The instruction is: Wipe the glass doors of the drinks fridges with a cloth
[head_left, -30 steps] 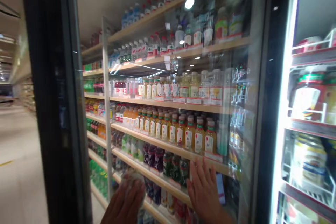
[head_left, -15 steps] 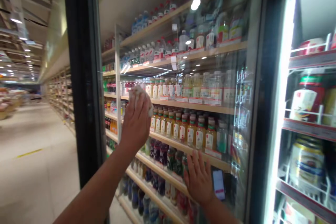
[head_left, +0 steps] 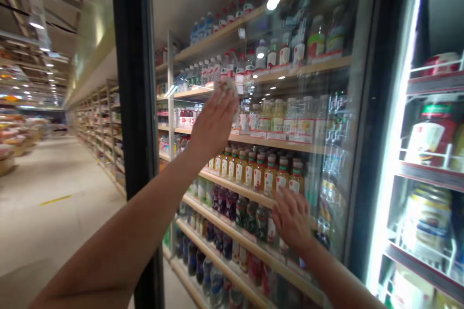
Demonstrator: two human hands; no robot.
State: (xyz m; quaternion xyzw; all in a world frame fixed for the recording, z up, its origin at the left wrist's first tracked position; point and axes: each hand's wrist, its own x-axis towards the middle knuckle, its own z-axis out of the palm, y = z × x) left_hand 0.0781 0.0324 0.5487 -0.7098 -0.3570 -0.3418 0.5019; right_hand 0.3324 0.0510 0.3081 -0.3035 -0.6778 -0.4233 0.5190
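Note:
An open glass fridge door [head_left: 319, 120] with a black frame stands in front of me. My left hand [head_left: 213, 123] is raised high against the glass and presses a crumpled white cloth [head_left: 227, 88] to it. My right hand [head_left: 292, 217] lies flat on the glass lower down, fingers spread and pointing up. Through the glass I see store shelves of bottled drinks [head_left: 253, 174]: orange juice, dark sodas, water.
The lit fridge interior [head_left: 431, 154] with jars and cans on wire racks is at the right. The door's black left frame [head_left: 136, 120] stands upright. A tiled aisle floor [head_left: 43, 212] stretches to the left past long shelving.
My left hand with the cloth has swept up the glass from the bottom to near head height and to the right. My right hand has stayed flat on the glass, shifting slightly up.

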